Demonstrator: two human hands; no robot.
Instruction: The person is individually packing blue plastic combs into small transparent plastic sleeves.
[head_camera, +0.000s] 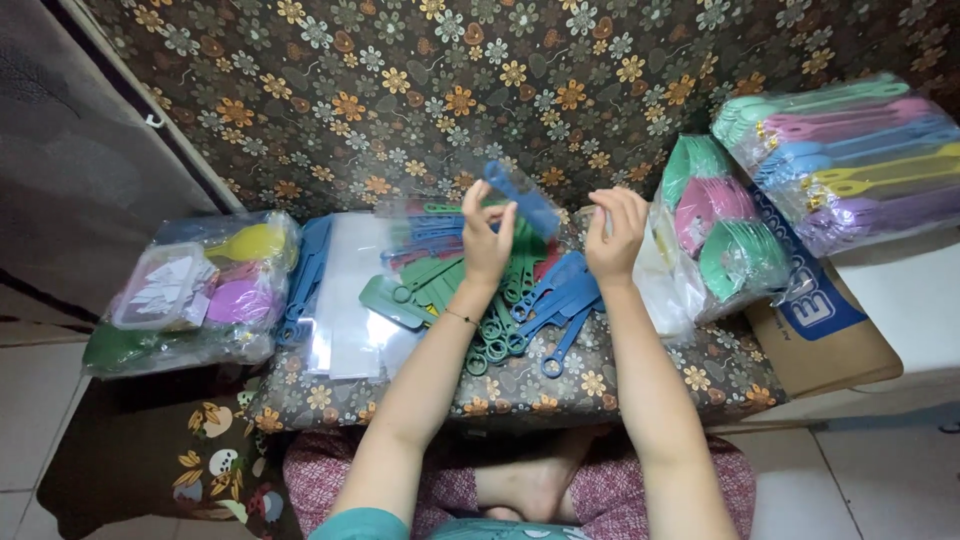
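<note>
Seated on the floor behind a flowered cushion (620, 385), both arms raised over a heap of flat plastic tools. Left hand (487, 235) pinched shut at the fingertips on the mouth of a clear plastic sleeve (520, 196) holding a blue tool; sleeve lifted above the heap, long axis slanting from upper left down to the right, lower end pointing toward the other hand. Right hand (615, 235) just beside that lower end, fingers curled inward and nearly closed; whether touching the sleeve's edge or holding anything, cannot tell, since the clear film hides against the pattern. Left hand clearly the one with the grip; right hand the nearer to the free end. Directly below, loose green tools (430, 285) fanned to the left and blue tools (555, 300) to the right, ring ends toward the lap. Stack of clear sleeves (350, 300) lying flat further left, beside a bag of mixed coloured pieces (200, 290). To the right, a bag of round green and pink pieces (720, 225) on a cardboard box (840, 345), and a bundle of pastel long-handled tools (850, 150) behind.
</note>
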